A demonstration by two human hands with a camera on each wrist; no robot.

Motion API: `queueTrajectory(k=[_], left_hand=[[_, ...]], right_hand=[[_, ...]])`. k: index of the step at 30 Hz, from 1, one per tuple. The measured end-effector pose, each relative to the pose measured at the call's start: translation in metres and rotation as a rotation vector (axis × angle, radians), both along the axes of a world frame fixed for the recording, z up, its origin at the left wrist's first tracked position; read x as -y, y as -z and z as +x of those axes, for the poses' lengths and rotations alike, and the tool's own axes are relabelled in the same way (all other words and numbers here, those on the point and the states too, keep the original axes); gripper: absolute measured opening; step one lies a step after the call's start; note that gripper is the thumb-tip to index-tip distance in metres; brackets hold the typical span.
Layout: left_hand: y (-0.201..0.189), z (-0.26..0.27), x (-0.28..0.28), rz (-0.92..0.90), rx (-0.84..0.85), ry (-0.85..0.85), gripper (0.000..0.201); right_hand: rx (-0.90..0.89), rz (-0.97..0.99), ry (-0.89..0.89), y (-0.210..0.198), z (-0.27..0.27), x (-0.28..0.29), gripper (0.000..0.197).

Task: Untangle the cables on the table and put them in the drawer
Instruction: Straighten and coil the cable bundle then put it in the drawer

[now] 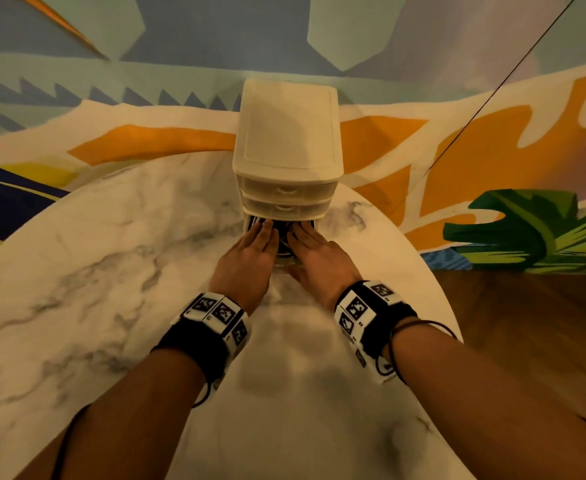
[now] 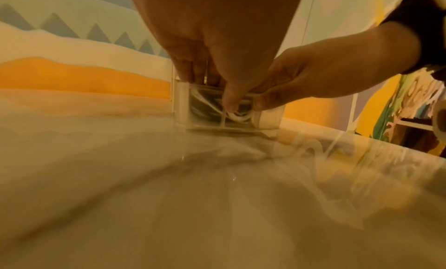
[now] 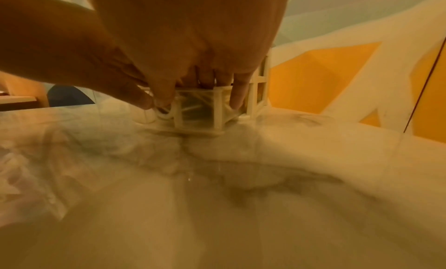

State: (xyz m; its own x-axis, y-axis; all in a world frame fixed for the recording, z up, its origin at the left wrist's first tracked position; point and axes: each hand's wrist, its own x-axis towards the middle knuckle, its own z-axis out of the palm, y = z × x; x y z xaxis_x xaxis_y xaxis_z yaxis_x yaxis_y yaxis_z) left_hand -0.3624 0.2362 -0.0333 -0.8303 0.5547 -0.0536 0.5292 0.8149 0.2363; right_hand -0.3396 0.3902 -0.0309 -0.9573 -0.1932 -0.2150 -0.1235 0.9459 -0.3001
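A white plastic drawer unit (image 1: 286, 140) stands at the far side of the marble table (image 1: 111, 271). Its bottom drawer (image 1: 285, 268) is pulled out and holds black and white cables (image 1: 282, 237). My left hand (image 1: 262, 237) and right hand (image 1: 307, 237) lie side by side on the cables, fingers straight, pressing them down into the drawer. In the left wrist view my left hand (image 2: 205, 44) reaches into the clear drawer (image 2: 183, 105), with a white cable (image 2: 239, 117) against its front wall and the right hand (image 2: 313, 72) beside it. The right wrist view shows a white cable loop (image 3: 166, 115) at the drawer's front.
The two upper drawers (image 1: 284, 192) are closed. A painted wall (image 1: 492, 150) rises right behind the unit. The round table's edge curves off to the right, with wooden floor (image 1: 526, 323) beyond it. Bare marble lies between me and the drawer.
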Motion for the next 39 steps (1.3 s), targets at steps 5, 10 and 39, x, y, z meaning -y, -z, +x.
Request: queueTrajectory(k=[5,10,39], left_hand=[[0.009,0.007,0.005,0.068,-0.054,-0.091,0.053],[0.012,-0.001,-0.002,0.006,-0.115,-0.105,0.047],[0.024,0.017,-0.002,0.701,0.243,-0.701,0.027]], right_hand=[[-0.347,-0.137,0.131,0.014,0.028,-0.005,0.028],[-0.328,-0.120,0.110,0.020,0.014,0.004,0.037],[-0.329,-0.456,0.606,0.017,0.013,0.001,0.013]])
